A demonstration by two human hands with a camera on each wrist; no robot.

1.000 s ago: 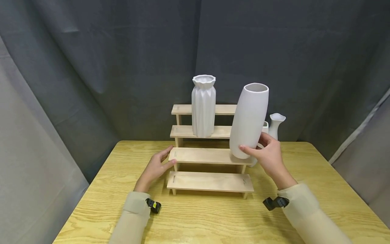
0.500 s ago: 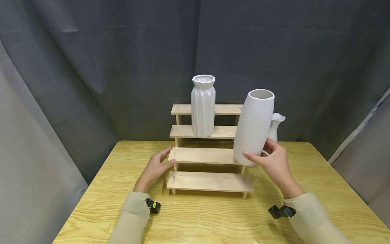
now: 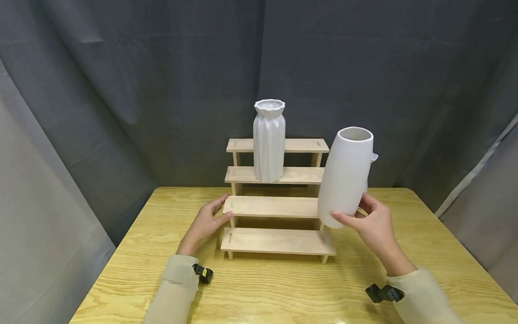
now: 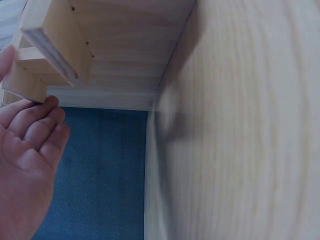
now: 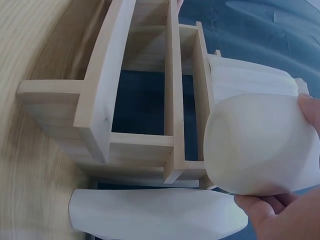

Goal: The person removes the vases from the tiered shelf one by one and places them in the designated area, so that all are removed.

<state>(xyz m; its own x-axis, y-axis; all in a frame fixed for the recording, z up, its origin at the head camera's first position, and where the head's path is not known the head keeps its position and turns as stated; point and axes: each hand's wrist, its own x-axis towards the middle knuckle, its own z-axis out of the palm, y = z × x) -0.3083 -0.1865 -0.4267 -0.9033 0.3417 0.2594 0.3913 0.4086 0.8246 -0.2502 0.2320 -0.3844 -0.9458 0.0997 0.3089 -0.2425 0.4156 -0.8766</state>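
Note:
My right hand (image 3: 378, 229) grips a tall smooth white vase (image 3: 346, 180) low on its body, thumb in front. The vase leans a little, mouth toward the right, at the right end of a four-tier wooden display stand (image 3: 271, 207); its base overlaps the second tier from the bottom in the head view. In the right wrist view the underside of this vase faces the camera. My left hand (image 3: 204, 225) holds the stand's left end, thumb at the front and fingers behind. On the third tier a pleated white vase (image 3: 269, 144) stands upright.
Behind the held vase, a frilled white rim (image 3: 374, 157) peeks out. Another white vase (image 5: 155, 212) shows beside the stand in the right wrist view. Wooden table (image 3: 259, 292) surrounds the stand, with a dark curtain (image 3: 182, 90) behind.
My right hand has brought the smooth vase rightward and down, uncovering the right ends of the upper tiers and covering more of the frilled vase. My left hand has stayed at the stand.

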